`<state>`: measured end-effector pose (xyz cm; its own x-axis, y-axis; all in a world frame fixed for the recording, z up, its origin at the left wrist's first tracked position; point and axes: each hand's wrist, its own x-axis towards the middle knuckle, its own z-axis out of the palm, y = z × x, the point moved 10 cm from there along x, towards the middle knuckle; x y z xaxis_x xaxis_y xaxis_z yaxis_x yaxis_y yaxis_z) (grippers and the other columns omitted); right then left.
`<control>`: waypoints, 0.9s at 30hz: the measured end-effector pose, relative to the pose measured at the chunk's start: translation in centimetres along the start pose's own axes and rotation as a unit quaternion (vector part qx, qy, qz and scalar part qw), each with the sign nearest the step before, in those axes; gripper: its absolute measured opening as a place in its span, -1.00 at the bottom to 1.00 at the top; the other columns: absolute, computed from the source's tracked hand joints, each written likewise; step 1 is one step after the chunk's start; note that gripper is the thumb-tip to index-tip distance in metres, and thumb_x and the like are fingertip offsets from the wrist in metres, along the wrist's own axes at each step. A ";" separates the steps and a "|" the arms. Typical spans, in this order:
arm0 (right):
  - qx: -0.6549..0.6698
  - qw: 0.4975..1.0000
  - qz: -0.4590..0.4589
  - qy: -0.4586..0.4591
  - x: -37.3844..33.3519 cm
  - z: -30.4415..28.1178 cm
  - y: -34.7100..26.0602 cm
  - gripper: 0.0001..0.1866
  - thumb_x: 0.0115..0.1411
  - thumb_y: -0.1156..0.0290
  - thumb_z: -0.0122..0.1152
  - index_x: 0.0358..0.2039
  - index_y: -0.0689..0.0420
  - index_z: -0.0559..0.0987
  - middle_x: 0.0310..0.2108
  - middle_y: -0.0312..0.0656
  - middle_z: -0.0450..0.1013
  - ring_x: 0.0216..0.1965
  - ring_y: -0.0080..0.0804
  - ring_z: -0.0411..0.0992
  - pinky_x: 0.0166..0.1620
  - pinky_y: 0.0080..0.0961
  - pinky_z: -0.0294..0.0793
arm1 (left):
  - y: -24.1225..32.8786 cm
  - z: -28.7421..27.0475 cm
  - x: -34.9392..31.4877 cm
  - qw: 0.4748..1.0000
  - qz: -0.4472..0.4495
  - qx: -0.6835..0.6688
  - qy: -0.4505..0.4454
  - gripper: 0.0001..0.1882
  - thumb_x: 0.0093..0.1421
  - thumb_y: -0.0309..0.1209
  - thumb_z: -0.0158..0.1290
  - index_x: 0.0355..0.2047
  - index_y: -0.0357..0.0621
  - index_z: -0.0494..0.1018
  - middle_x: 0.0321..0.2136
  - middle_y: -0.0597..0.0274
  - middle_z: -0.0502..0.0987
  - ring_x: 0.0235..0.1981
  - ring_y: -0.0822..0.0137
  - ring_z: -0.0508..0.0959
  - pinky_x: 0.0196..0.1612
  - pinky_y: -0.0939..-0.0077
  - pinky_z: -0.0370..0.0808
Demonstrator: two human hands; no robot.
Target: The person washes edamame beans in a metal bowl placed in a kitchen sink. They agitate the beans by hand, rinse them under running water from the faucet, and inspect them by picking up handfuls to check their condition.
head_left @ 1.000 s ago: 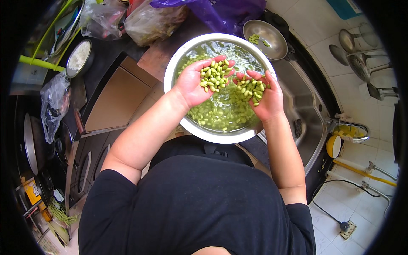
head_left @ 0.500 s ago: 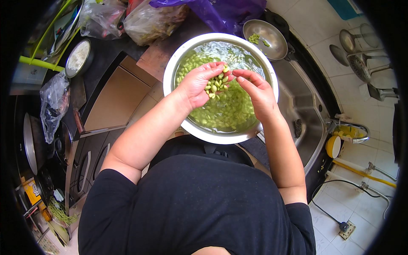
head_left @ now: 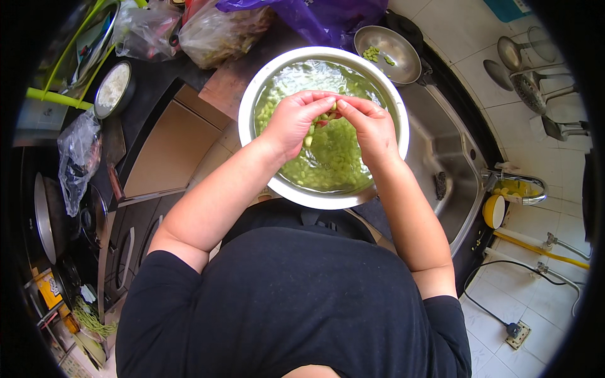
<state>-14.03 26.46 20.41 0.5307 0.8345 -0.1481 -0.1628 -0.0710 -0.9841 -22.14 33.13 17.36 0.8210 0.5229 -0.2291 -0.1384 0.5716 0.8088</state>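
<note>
Your left hand (head_left: 291,123) curls around green beans (head_left: 308,140) while your right hand (head_left: 376,131) pinches one bean (head_left: 334,106) against its fingertips, both above the basin (head_left: 247,108), presumably so strays drop into its water (head_left: 328,173).

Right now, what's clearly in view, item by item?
Basin: one, silver, centre
Shelled beans: many, green, in basin
Metal bowl: one, silver, beyond basin
Sink: one, silver, right
Faucet: one, silver, right
Round bowl: one, yellow, right
Hanging utensils: several, silver, upper right
Plastic bag: one, purple, top
Other bags: three, clear, upper left
Filled bowl: one, dark, upper left
Plug: one, black, lower right
Left hand: one, bare, over basin, holding beans
Right hand: one, bare, over basin
</note>
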 end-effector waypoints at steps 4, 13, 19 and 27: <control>0.062 0.997 0.042 0.023 0.0 -0.4 1.4 -0.76 0.04 0.37 0.14 -0.34 0.28 0.53 -0.45 -0.24 0.47 -0.32 -0.52 0.38 -0.14 -0.59 0.28 | 0.8 0.7 -0.2 0.998 0.050 0.036 -0.022 -0.82 0.11 -0.44 -0.01 -0.26 -0.17 0.46 -0.35 0.28 0.50 -0.31 0.50 0.45 -0.26 0.62 0.33; -0.195 0.975 -0.070 0.077 1.1 -3.1 0.7 -0.78 0.09 0.35 0.06 -0.34 0.20 0.55 -0.33 -0.24 0.48 -0.29 -0.50 0.40 -0.19 -0.62 0.33 | 1.2 -1.2 0.9 0.971 0.056 0.233 0.006 -0.79 0.13 -0.43 -0.04 -0.23 -0.21 0.45 -0.29 0.26 0.50 -0.23 0.48 0.43 -0.11 0.61 0.31; -0.038 0.981 0.163 0.095 0.8 -6.7 5.2 -0.52 0.03 0.32 0.08 0.01 0.09 0.36 0.00 -0.10 0.28 -0.03 -0.28 0.25 -0.01 -0.37 0.22 | 0.4 -3.8 -0.4 0.975 -0.062 0.184 0.111 -0.44 0.12 -0.34 -0.05 0.13 -0.20 0.11 0.00 0.07 0.28 -0.01 0.26 0.31 0.05 0.37 0.23; 0.242 0.896 0.338 0.155 -1.8 -4.6 11.6 -0.53 0.09 0.31 0.05 0.00 0.20 0.28 -0.02 0.00 0.27 -0.03 -0.13 0.27 -0.02 -0.05 0.26 | -5.3 -2.4 -2.8 0.943 -0.263 -0.120 0.166 -0.59 0.16 -0.29 -0.20 -0.03 -0.24 0.21 -0.07 -0.01 0.32 -0.05 0.10 0.34 0.03 0.08 0.25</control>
<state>-13.01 21.62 8.83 0.3671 0.4931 -0.7887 -0.8367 -0.1954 -0.5116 -25.01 30.14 12.41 0.5984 0.2735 -0.7531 0.0862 0.9125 0.3998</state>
